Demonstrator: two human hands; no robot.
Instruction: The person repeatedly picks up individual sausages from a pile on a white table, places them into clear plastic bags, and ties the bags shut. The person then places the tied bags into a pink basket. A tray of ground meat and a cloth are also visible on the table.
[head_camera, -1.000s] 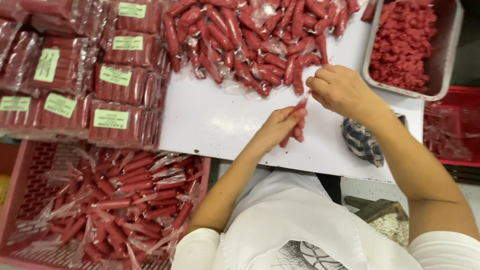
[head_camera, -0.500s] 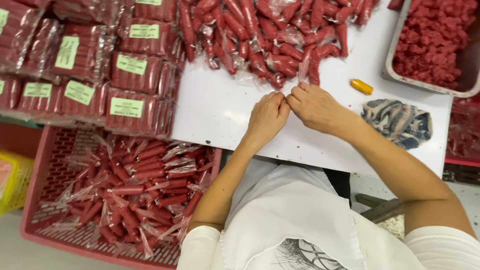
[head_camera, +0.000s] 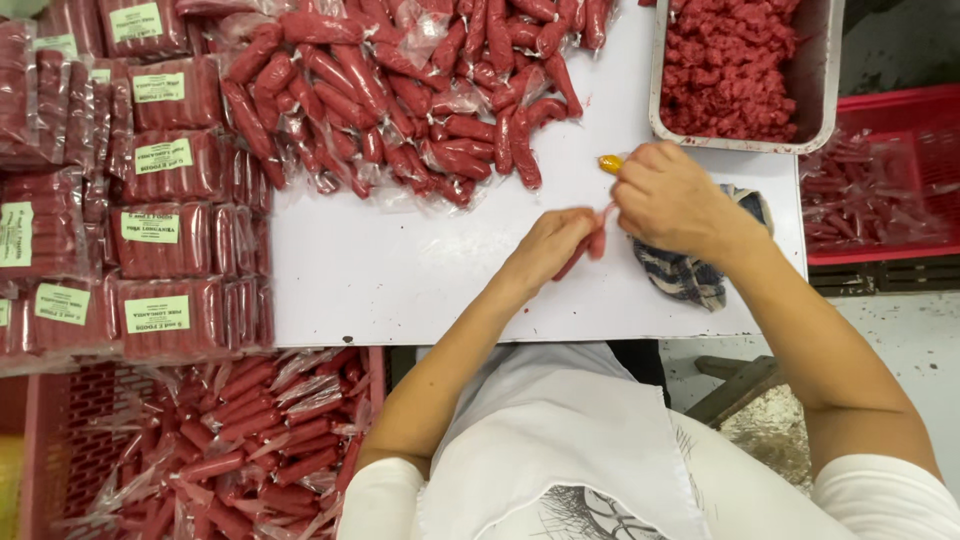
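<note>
Both hands meet over the white table (head_camera: 400, 290). My left hand (head_camera: 548, 248) grips a thin red sausage in clear plastic wrap (head_camera: 590, 245), and my right hand (head_camera: 668, 195) pinches its upper end. A small yellow object (head_camera: 610, 163) lies just beyond my right fingers. A striped blue-and-white cloth (head_camera: 690, 275) sits under my right wrist. A pile of wrapped red sausages (head_camera: 400, 90) spreads across the table's far side.
A metal tray of ground red meat (head_camera: 828, 90) stands at the far right. Stacked labelled sausage packs (head_camera: 150, 230) fill the left. A red crate of wrapped sausages (head_camera: 250, 450) sits below the table's left, another red crate (head_camera: 880, 180) to the right.
The view has shifted, so the table sits lower and further left. My hands stay together on the sausage, with my right hand now pulling its end near the yellow object.
</note>
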